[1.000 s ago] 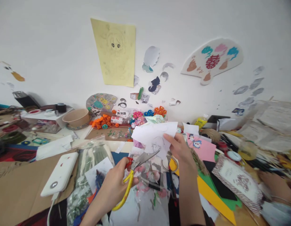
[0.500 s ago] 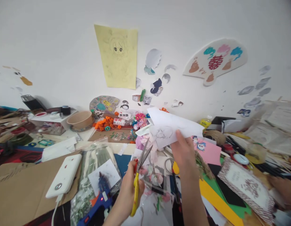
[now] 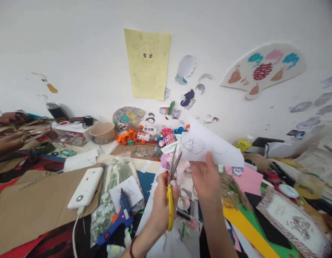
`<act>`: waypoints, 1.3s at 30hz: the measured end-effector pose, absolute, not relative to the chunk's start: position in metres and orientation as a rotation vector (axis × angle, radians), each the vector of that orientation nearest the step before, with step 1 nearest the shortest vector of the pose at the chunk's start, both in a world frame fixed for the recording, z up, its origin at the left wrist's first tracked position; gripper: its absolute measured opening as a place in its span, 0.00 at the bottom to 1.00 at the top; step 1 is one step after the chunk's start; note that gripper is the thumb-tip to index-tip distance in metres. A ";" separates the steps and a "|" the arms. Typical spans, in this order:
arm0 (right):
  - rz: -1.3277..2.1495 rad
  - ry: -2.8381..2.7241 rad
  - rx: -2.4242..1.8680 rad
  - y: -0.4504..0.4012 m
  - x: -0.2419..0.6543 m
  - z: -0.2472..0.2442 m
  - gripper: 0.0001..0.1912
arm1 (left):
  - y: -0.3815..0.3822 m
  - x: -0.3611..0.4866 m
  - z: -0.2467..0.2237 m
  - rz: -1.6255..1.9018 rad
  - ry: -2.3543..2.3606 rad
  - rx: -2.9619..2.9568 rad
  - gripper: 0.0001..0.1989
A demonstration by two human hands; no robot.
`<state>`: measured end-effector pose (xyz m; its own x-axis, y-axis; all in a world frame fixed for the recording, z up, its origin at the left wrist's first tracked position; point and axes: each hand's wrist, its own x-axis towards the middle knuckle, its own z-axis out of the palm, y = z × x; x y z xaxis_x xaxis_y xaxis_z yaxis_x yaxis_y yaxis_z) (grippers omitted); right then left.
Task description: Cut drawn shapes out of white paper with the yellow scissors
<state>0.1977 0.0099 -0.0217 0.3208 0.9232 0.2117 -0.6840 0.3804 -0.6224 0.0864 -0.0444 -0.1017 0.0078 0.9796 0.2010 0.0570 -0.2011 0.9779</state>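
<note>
My left hand (image 3: 164, 204) is closed around the scissors (image 3: 171, 193), which have yellow and red handles. Their blades stand slightly apart, pointing up beside the left edge of a white paper sheet (image 3: 203, 147). That sheet carries a pencil drawing of a face and is held up by my right hand (image 3: 207, 175), thumb in front and fingers behind. Whether the blades touch the paper I cannot tell. Below the hands lie white papers and a clear packet with pink flowers (image 3: 185, 203).
A blue glue gun (image 3: 116, 224), lit red, lies left of my hands near a white power bank (image 3: 86, 188) with a cable. Cardboard (image 3: 44, 204) covers the left side. Yellow strip (image 3: 246, 229) and framed card (image 3: 294, 218) lie right. Another person's hand (image 3: 10, 143) is far left.
My view has swung left, so the wall and table items sit farther right. The held paper has tilted, showing its drawing more fully. Another person's hand has come into view at far left.
</note>
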 end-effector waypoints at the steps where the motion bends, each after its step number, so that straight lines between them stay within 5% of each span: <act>1: 1.112 -0.574 -0.463 0.009 0.197 -0.022 0.24 | -0.045 0.087 -0.101 1.319 1.149 1.405 0.21; 39: 1.054 -0.608 -0.525 0.006 0.185 -0.031 0.24 | -0.035 0.082 -0.074 1.362 1.182 1.468 0.19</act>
